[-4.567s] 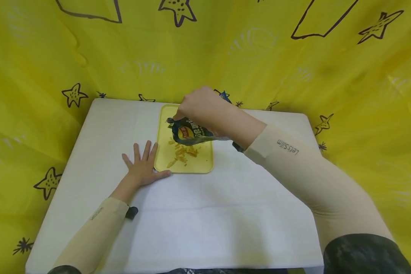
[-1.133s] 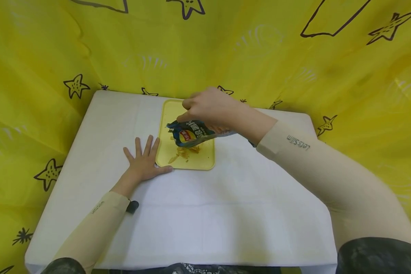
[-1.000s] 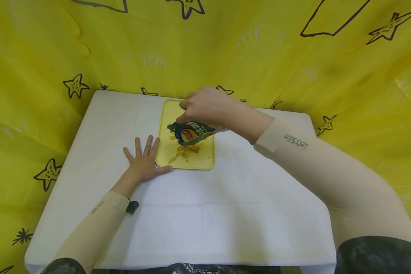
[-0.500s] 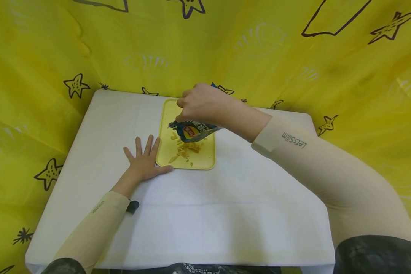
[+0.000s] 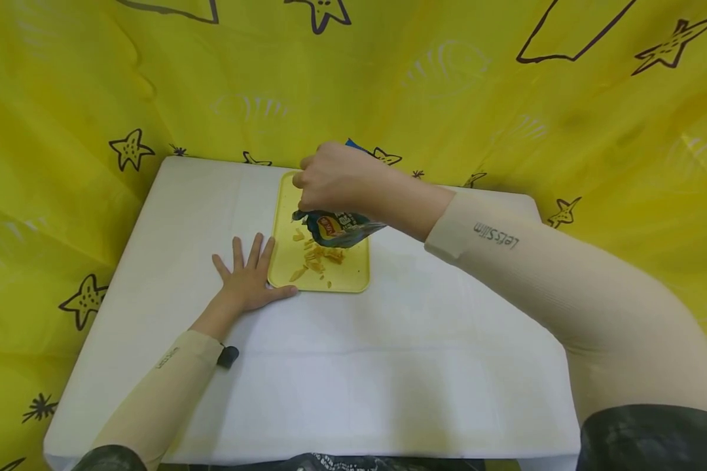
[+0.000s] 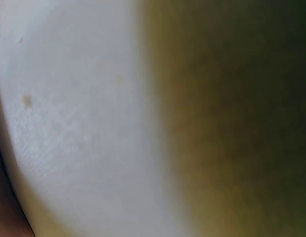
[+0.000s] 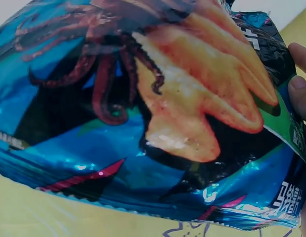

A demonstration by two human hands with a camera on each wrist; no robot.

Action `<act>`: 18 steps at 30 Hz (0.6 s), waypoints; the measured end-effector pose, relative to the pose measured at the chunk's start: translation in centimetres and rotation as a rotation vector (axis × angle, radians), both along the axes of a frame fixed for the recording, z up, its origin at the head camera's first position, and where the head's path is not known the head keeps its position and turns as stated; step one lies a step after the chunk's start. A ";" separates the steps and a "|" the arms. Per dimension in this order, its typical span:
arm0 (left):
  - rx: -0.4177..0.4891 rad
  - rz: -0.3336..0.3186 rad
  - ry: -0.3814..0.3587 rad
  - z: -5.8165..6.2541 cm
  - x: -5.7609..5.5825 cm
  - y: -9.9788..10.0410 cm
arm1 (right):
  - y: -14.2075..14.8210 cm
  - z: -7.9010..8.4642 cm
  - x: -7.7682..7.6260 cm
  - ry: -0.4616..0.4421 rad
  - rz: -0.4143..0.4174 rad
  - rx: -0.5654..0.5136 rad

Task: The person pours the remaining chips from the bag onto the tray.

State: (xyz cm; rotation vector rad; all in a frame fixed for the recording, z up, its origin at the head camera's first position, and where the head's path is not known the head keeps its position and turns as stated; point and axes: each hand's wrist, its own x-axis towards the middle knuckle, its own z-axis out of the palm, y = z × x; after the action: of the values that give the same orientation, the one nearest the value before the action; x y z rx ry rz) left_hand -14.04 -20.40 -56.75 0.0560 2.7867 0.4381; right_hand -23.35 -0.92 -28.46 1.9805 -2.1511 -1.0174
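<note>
Over a yellow tray (image 5: 353, 280), my right hand (image 5: 344, 182) grips a dark blue and black chip bag (image 5: 337, 229), tilted with its torn end toward the left. Broken yellow chips (image 5: 316, 258) lie scattered on the tray beneath it. The right wrist view shows the bag's glossy side (image 7: 182, 94), printed with an octopus and ridged chips, and fingers (image 7: 300, 94) at its right edge. My left hand (image 5: 243, 286) rests on the table with fingers spread, its thumb and index finger at the tray's lower left corner. The left wrist view is mostly a blur.
A white cloth (image 5: 342, 379) covers the table. Behind it hangs a yellow curtain (image 5: 353, 85) with starfish and fish drawings. A small black device (image 5: 228, 356) sits at the left wrist.
Since the earliest frame, the bag has been shaken about over the tray; lately my right hand has shifted left with it. A few chip pieces show nearer the tray's front. The left hand stays put.
</note>
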 end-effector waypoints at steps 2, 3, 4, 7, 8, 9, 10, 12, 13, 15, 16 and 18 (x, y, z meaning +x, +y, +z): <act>-0.004 -0.002 -0.002 -0.1 0.0 0.0 | -0.3 0.0 0.1 0.016 0.024 0.012; -0.007 -0.001 -0.003 -0.2 0.0 0.0 | -0.5 0.0 0.1 0.026 0.034 0.017; -0.009 0.000 -0.004 -0.2 0.0 0.0 | -0.6 0.1 0.1 0.038 0.043 0.020; -0.012 0.000 -0.008 -0.2 0.0 0.0 | -0.8 0.4 0.1 0.068 0.059 0.030; -0.012 0.002 -0.009 -0.2 0.0 0.0 | -0.9 0.5 0.1 0.077 0.062 0.031; -0.013 0.005 -0.009 -0.2 0.0 0.0 | -1.0 0.6 0.1 0.081 0.064 0.033; -0.010 0.004 -0.009 -0.1 0.0 0.0 | -1.1 0.7 0.2 0.083 0.065 0.037; -0.005 0.007 -0.013 -0.1 0.1 0.0 | -1.2 0.7 0.2 0.080 0.067 0.046; -0.003 0.007 -0.013 0.0 0.1 0.0 | -1.2 0.7 0.2 0.079 0.065 0.049; 0.004 0.005 -0.016 0.0 0.0 0.0 | -1.3 0.8 0.2 0.080 0.063 0.052; 0.007 0.002 -0.016 0.0 0.0 0.0 | -1.3 0.8 0.2 0.084 0.061 0.050; 0.004 0.000 -0.016 0.1 0.0 0.0 | -1.2 0.9 0.2 0.088 0.056 0.044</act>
State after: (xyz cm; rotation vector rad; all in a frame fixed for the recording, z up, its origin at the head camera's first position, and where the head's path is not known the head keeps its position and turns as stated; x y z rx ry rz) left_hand -14.02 -20.39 -56.70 0.0526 2.7705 0.4429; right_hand -23.11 -2.15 -27.55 1.9624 -2.0350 -1.1296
